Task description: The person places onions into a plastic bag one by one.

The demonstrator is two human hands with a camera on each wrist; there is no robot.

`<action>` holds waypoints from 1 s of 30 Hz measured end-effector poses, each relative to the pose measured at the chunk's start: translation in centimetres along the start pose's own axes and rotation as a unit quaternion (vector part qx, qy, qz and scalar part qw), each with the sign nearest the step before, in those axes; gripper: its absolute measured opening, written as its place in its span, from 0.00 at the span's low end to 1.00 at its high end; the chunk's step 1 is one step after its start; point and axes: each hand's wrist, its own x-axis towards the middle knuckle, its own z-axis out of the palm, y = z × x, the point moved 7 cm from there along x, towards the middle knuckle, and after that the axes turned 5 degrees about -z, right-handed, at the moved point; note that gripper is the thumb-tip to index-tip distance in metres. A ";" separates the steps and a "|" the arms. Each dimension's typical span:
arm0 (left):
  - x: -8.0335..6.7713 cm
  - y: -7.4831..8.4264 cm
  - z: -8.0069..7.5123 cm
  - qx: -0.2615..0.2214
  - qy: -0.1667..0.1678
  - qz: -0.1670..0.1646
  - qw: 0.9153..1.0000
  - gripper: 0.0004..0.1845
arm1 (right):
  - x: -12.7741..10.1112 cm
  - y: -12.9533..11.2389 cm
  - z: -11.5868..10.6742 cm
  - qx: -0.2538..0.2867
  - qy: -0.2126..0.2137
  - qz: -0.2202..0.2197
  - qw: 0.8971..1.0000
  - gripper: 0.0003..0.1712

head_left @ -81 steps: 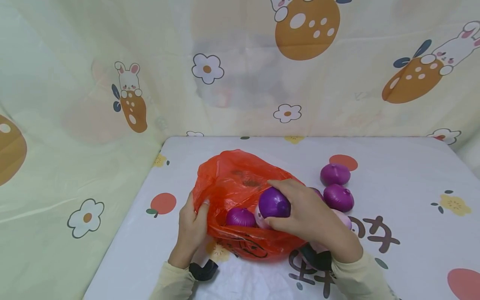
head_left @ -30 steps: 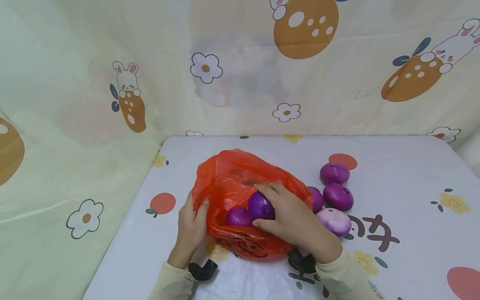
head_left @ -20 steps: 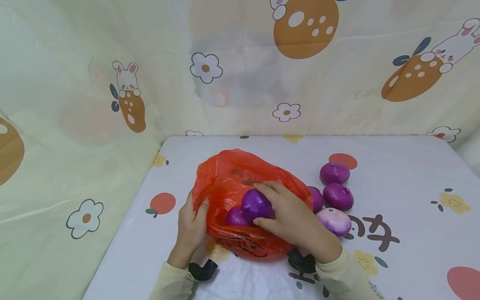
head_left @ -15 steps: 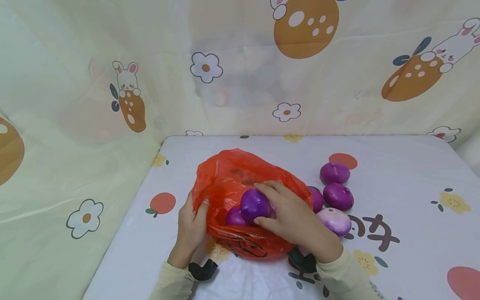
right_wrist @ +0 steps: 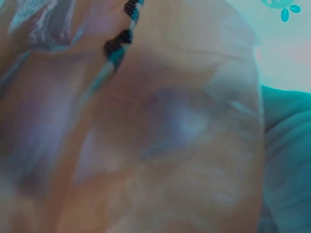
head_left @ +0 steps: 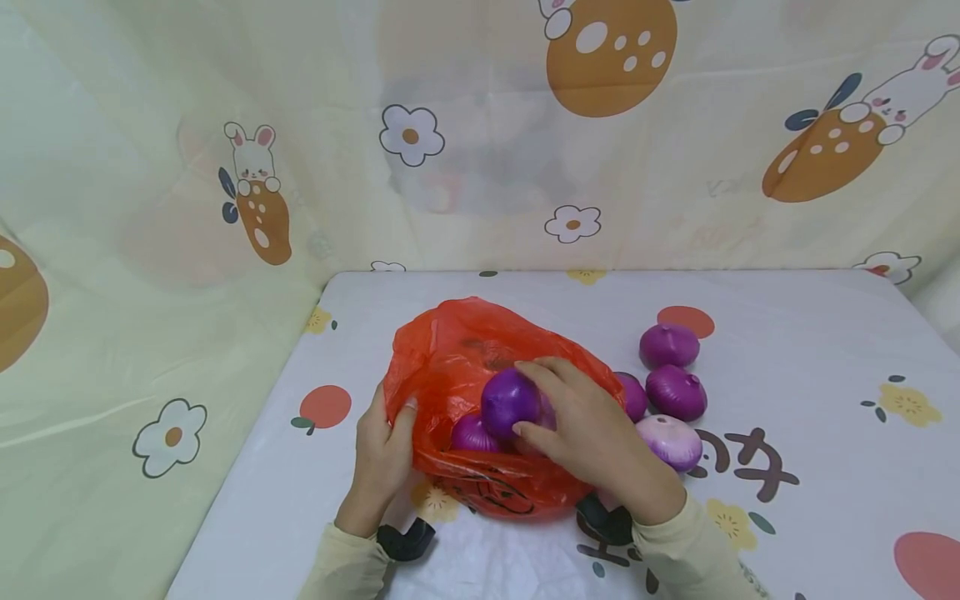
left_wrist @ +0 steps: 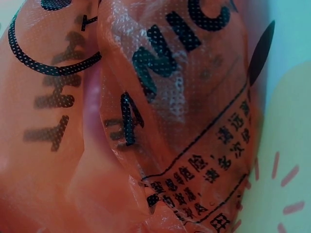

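Left hand is pinching red bag by its rim; right hand is gripping purple onion inside the mouth, firmness unclear. Smooth roundness could be inviting a slip. Loose onions are lying farther right.

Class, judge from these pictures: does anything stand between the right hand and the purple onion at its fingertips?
Nothing visible does: the right hand holds the upper onion directly, with none of the red bag between. The lower onion lies on the side away from the hand.
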 end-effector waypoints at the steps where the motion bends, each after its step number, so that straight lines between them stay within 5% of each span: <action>1: 0.0 0.0 0.0 0.000 0.000 0.000 1.000 0.26 | 0.0 0.1 0.0 -0.002 0.001 0.003 1.000 0.40; 23: 0.1 -0.3 0.0 -0.002 -0.003 -0.001 1.000 0.27 | -0.5 1.1 -2.0 -0.004 0.003 0.029 1.000 0.39; 30: 0.1 -0.3 -0.1 -0.007 -0.006 0.005 1.000 0.28 | -1.9 2.9 -3.8 0.008 -0.006 0.081 0.997 0.39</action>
